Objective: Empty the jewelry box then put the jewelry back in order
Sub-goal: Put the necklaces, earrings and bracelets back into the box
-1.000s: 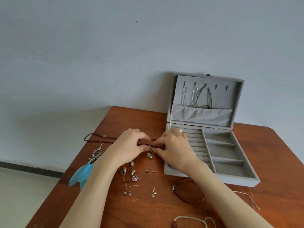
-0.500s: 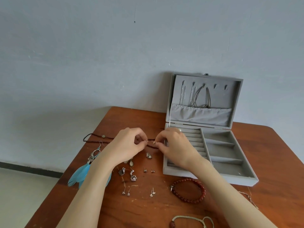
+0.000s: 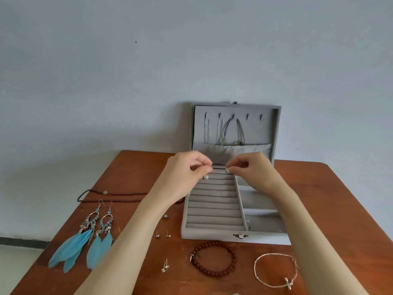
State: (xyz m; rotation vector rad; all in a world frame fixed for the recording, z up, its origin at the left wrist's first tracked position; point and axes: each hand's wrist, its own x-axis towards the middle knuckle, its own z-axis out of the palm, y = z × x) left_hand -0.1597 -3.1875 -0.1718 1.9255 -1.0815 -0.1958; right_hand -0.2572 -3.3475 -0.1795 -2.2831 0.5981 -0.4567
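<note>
The grey velvet jewelry box (image 3: 214, 234) stands open on the wooden table, its lid upright with several thin chains (image 3: 221, 133) hanging inside. My left hand (image 3: 187, 171) hovers over the far end of the ring rolls (image 3: 214, 201) and pinches a small earring with a pearl-like bead (image 3: 205, 177) hanging below the fingers. My right hand (image 3: 251, 169) pinches another small silver earring (image 3: 227, 170) just opposite it. Both hands are above the box's back-left corner.
On the table (image 3: 131, 167) lie two blue feather earrings (image 3: 85, 241), a dark beaded necklace (image 3: 110, 195), several small studs (image 3: 162, 234), a red-brown bead bracelet (image 3: 213, 258) and a thin silver bracelet (image 3: 276, 270). The table's left edge is close to the feathers.
Both hands have risen from the table left of the box to above its ring rolls, each now pinching a small earring. The view has shifted, bringing more table into sight.
</note>
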